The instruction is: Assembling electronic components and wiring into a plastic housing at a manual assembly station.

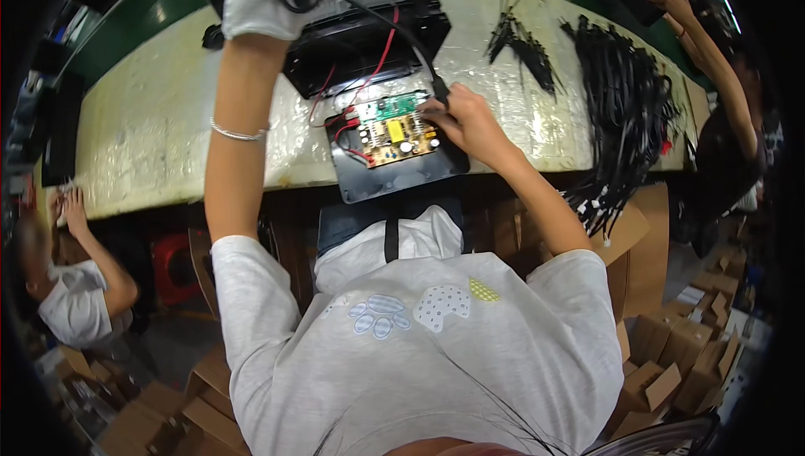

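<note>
My left hand [258, 2], in a white glove, is closed around a looped black cable [392, 22] over an open black housing [323, 62]. The cable runs down to the right, and its thick end lies at the fingers of my bare right hand [476, 127]. Those fingers are pinched by the right edge of a circuit board [390, 132], which is part green, part tan, with a yellow transformer. Under the board is a black panel [402, 178] at the table's near edge. Thin red wires [386, 52] link board and housing. The exact contact at the fingertips is hidden.
On the pale, film-covered table [151, 112] lie a small bunch of black cable ties [524, 47] and a large heap of black cables [620, 112] hanging over the near edge. Cardboard boxes [671, 347] stand below right. Other people work at far left and far right.
</note>
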{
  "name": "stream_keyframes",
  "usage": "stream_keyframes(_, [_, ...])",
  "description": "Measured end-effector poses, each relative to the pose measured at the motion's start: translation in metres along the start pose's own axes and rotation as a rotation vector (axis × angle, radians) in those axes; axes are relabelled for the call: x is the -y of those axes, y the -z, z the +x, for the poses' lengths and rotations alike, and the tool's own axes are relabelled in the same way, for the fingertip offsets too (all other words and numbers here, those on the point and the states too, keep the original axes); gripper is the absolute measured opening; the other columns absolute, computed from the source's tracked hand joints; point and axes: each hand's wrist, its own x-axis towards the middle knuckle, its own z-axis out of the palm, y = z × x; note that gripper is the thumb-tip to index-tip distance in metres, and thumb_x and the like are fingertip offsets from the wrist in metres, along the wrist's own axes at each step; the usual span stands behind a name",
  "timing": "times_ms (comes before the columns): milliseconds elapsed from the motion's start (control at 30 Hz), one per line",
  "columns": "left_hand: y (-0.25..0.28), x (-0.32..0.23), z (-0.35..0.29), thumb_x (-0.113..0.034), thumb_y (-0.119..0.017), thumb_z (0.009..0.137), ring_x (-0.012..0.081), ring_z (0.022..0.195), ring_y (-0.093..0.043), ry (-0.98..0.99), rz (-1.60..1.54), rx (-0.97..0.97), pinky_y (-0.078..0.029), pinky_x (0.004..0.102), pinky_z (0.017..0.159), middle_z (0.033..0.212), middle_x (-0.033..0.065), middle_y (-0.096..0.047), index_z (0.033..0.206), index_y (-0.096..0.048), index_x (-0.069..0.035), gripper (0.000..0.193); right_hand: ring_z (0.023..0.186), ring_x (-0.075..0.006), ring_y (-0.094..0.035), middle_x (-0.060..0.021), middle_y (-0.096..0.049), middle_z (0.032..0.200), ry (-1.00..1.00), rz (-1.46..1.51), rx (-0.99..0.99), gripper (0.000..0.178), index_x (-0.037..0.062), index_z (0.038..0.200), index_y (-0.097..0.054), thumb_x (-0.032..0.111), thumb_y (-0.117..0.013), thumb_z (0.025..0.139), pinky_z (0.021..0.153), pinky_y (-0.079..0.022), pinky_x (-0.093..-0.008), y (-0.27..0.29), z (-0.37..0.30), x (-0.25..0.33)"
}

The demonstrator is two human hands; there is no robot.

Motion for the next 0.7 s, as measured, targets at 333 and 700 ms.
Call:
stream_keyframes(333, [0.058, 0.005, 0.003, -0.037, -0.056, 0.099, 0.0248, 0.106, -0.064, -0.306, 1.946, -0.545, -0.050, 0.0378, 0.095, 0.108, 0.0121, -0.068, 0.114, -0.058, 0.000, 0.040, 0.073, -0.0200, -0.067, -0.0131, -0.071, 0.083, -0.375, -0.203, -0.278, 0.024, 0.0002, 0.086, -0.070, 0.024, -0.074, 0.084, 0.064, -0.050, -0.0301, 0.078, -0.002, -0.083])
stream_keyframes(700, [0.035, 0.138, -0.099, -0.038, -0.068, 0.086, 0.0320, 0.094, -0.064, 0.303, 2.113, -0.110, -0.051, 0.0393, 0.085, 0.098, 0.0156, -0.068, 0.091, -0.069, -0.004, 0.035, 0.072, -0.0384, -0.064, -0.0233, -0.064, 0.073, -0.504, -0.383, 0.076, 0.027, -0.0063, 0.079, -0.063, 0.020, -0.066, 0.083, 0.067, -0.050, -0.0435, 0.079, -0.008, -0.124])
